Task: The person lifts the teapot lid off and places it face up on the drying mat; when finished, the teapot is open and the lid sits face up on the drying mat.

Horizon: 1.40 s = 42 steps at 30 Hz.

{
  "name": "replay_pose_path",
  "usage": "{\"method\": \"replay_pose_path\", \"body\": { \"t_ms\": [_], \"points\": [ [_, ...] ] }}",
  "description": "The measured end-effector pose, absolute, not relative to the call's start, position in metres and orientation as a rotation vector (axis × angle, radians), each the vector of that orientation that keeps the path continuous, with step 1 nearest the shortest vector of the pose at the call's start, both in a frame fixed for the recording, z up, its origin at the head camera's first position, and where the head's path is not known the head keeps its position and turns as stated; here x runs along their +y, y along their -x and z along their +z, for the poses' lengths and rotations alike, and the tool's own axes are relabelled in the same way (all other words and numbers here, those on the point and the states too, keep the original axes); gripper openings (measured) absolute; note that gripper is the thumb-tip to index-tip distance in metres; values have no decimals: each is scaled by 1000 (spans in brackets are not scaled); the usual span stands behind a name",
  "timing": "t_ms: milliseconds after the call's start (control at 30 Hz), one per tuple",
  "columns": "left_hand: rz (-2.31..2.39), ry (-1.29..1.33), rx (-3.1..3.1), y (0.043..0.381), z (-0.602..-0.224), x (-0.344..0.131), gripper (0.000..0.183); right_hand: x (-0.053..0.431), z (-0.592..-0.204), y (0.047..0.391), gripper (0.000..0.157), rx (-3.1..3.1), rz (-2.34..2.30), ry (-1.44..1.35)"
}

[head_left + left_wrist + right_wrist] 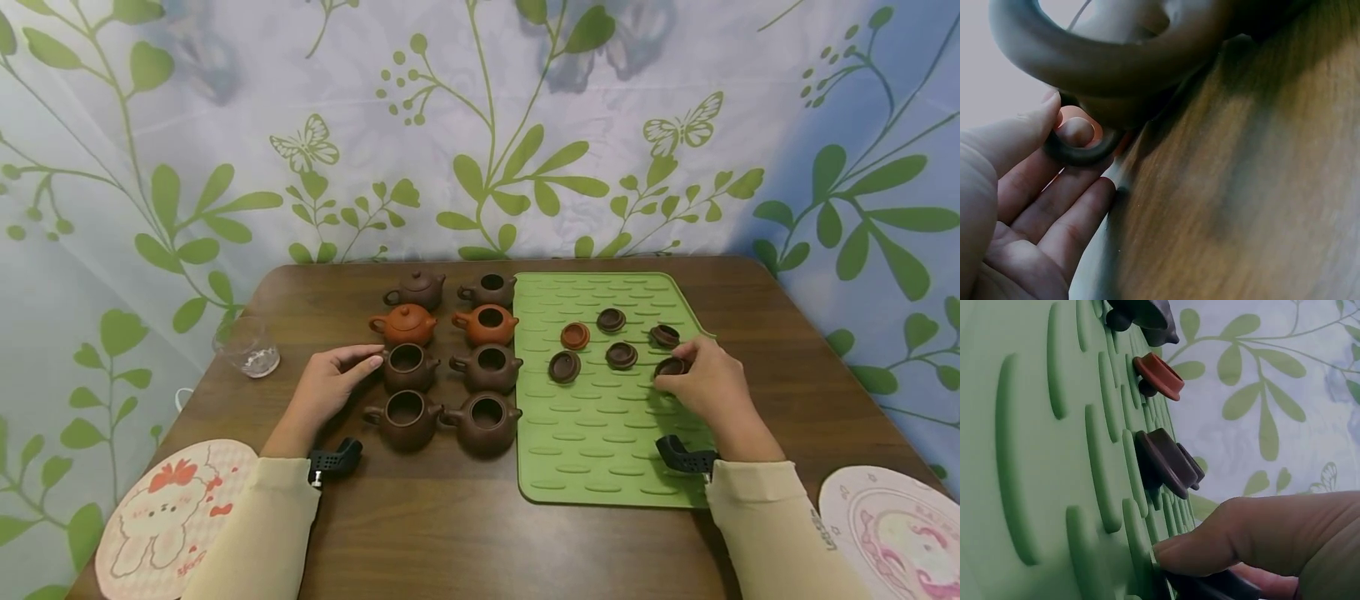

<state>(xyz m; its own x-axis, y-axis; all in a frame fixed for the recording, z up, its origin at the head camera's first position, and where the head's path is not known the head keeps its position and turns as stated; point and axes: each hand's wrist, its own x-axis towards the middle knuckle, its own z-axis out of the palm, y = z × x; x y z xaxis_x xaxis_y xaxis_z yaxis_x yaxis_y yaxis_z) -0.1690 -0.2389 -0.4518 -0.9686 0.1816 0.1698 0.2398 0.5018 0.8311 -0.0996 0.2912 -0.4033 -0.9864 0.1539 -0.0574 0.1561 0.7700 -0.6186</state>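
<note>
My left hand [328,382] pinches the ring handle [1082,154] of a dark brown open-topped teapot [402,382], third from the back in the left column. That teapot stands upright on the wooden table. On the right, my right hand [716,387] holds a small dark brown teapot lid [670,367] between thumb and fingers, low over the green mat [600,467]. In the right wrist view the thumb covers part of this lid [1213,585]. Several other lids lie upside down on the mat, among them an orange one [575,336] and a dark one [621,356].
Several teapots stand in two columns left of the mat. Two at the back left, a brown one [422,289] and an orange one [408,324], wear lids. A clear glass [258,354] stands far left. Round printed mats [168,517] lie at both front corners.
</note>
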Motion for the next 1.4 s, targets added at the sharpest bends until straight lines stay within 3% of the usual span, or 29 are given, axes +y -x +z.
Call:
{"method": "replay_pose_path", "body": {
  "t_ms": [433,1400],
  "points": [
    [-1500,389,-2655,168,-451,-238,33,291,-400,102,48,2938,-927,-273],
    [-1478,392,-2661,168,-451,-238,33,290,-400,99,68,3007,-902,-271]
  ]
}}
